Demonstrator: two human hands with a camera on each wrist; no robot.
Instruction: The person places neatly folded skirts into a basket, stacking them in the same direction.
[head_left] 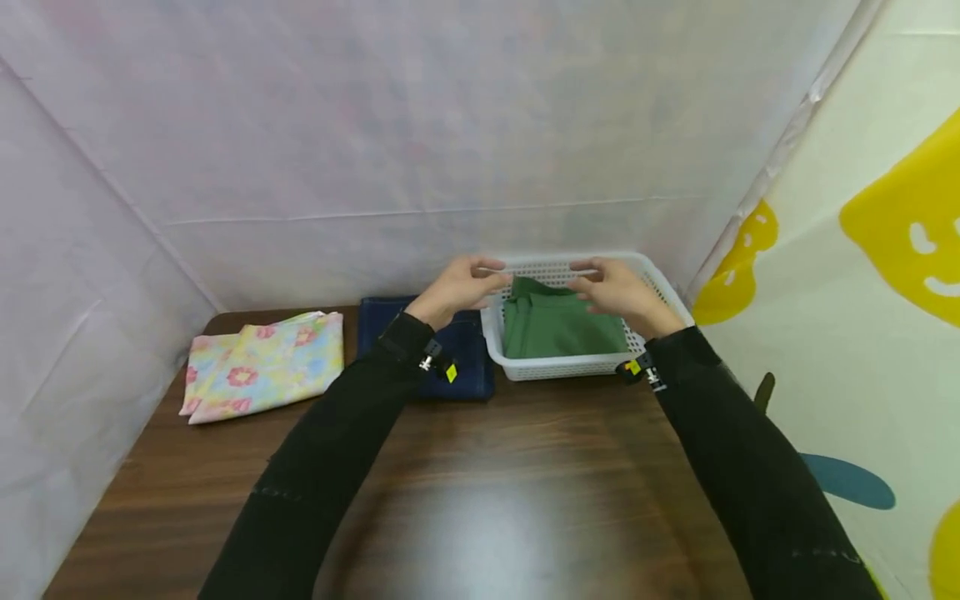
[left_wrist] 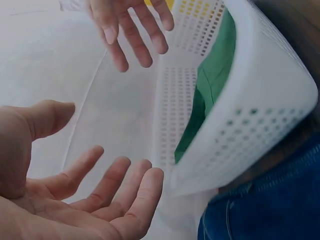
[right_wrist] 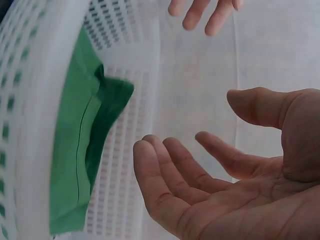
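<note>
On the brown surface (head_left: 480,492), folded floral fabric (head_left: 273,367) lies at left, with dark-blue denim (head_left: 472,350) to its right. Just right of the denim, a white basket (head_left: 562,365) holds folded green cloth (head_left: 566,325). Around the basket's left and right sides, the left hand (head_left: 459,290) and right hand (head_left: 615,292) hover, fingers loosely extended, gripping nothing. A pale sheet (head_left: 420,125) hangs beyond.

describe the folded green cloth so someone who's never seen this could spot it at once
At the far side of the brown wooden table, towards the person's right, stands a white perforated basket. The folded green cloth lies inside it. It is plain green and in the basket, while the dark blue denim and flowered cloth lie outside, further left.
</note>
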